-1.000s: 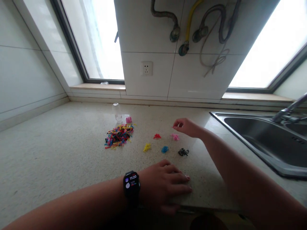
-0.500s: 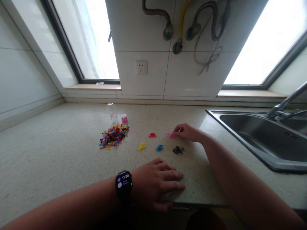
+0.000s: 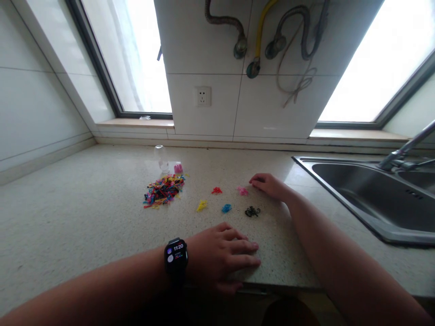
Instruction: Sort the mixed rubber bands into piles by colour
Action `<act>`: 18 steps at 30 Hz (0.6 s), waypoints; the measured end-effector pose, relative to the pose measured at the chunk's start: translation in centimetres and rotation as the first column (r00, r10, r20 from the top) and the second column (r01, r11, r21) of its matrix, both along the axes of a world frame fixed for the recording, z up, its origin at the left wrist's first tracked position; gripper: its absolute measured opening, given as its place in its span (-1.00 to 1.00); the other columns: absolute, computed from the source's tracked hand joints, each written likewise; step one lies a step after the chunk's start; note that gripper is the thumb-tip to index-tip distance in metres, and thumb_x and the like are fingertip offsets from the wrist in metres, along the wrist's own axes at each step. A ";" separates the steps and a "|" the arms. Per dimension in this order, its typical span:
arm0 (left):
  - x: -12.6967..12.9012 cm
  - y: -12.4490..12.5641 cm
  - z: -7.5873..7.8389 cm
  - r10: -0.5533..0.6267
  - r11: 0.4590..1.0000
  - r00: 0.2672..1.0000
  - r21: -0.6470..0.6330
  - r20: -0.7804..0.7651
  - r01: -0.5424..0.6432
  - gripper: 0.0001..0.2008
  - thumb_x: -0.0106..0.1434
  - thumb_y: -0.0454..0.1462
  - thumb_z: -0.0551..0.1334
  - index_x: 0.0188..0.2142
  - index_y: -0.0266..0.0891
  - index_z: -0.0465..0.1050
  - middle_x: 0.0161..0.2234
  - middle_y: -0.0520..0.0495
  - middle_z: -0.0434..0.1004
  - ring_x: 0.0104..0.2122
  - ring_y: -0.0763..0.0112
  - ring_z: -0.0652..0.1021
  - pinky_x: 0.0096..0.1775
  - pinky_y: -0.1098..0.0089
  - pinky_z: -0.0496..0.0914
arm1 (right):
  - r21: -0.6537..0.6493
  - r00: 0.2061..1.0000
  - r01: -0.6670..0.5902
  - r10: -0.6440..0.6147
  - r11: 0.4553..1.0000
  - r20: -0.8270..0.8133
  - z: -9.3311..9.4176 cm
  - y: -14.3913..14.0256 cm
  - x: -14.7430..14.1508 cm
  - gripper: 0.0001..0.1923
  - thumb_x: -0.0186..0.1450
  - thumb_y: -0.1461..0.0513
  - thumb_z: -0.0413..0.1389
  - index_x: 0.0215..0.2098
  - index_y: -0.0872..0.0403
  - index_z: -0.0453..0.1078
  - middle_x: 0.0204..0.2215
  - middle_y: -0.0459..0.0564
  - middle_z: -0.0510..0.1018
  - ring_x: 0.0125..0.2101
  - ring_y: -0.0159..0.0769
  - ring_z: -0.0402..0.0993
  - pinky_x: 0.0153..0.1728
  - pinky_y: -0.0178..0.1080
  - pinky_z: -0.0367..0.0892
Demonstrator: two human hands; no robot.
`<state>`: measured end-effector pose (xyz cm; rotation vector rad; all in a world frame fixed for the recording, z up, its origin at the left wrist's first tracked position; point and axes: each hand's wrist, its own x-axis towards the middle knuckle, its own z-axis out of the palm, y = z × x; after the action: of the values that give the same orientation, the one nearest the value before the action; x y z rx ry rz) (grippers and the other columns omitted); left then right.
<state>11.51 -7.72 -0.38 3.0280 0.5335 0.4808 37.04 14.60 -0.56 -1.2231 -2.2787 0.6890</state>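
Five small colour-sorted clusters dot the countertop (image 3: 84,203); right hand (image 3: 268,184), loosely curled and empty, rests beside the pink cluster (image 3: 242,191); left hand (image 3: 220,256) lies flat at the edge, bracing

both hands low, palms down, arms reaching forward

left hand (image 3: 220,256) lies flat, fingers spread slightly and pointing right, forearm crossing from lower left, wrist banded. right hand (image 3: 268,184) sits farther out, fingers loosely curled and empty, forearm stretching in from lower right.
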 end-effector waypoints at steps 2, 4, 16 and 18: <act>0.0 0.0 0.0 -0.004 1.000 1.000 0.023 -0.013 0.005 -0.45 0.38 0.00 0.08 0.27 -0.17 0.25 0.28 -0.08 0.28 0.17 0.13 0.34 0.12 0.12 0.23 | -0.005 1.000 -0.004 0.004 1.000 -0.002 0.0 0.0 0.0 -0.72 0.29 0.14 0.08 -0.19 0.13 0.53 -0.27 0.08 0.61 -0.31 -0.24 0.48 -0.24 -0.22 0.34; -0.1 0.0 0.0 -0.005 0.999 1.000 0.049 -0.012 0.006 -0.47 0.40 0.00 0.06 0.25 -0.17 0.27 0.27 -0.07 0.30 0.16 0.13 0.35 0.10 0.13 0.24 | -0.005 1.000 -0.007 0.007 1.000 0.002 -0.1 0.2 0.0 -0.72 0.29 0.13 0.08 -0.19 0.13 0.53 -0.27 0.08 0.61 -0.30 -0.24 0.49 -0.23 -0.22 0.35; -5.7 5.0 5.3 0.294 0.946 0.952 0.114 0.089 -0.303 -0.71 0.42 -0.18 0.12 0.05 -0.19 0.46 -0.04 -0.07 0.54 -0.02 0.26 0.44 0.05 0.20 0.30 | -0.006 0.999 -0.036 0.036 0.999 0.027 -0.7 1.1 0.6 -0.69 0.32 0.09 0.07 -0.15 0.11 0.53 -0.25 0.07 0.61 -0.29 -0.25 0.49 -0.21 -0.22 0.36; -8.8 7.2 5.2 0.461 0.874 0.877 0.105 0.135 -0.475 -0.72 0.42 -0.21 0.11 0.03 -0.18 0.47 -0.05 -0.07 0.55 -0.03 0.26 0.45 0.05 0.20 0.30 | 0.005 0.999 -0.035 0.035 0.999 0.042 -0.7 1.1 0.6 -0.69 0.32 0.09 0.07 -0.16 0.11 0.53 -0.25 0.07 0.60 -0.27 -0.24 0.50 -0.18 -0.21 0.36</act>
<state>2.68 -0.50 4.82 2.9529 1.2915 0.7151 37.61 15.74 -1.30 -1.2089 -2.3393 0.6755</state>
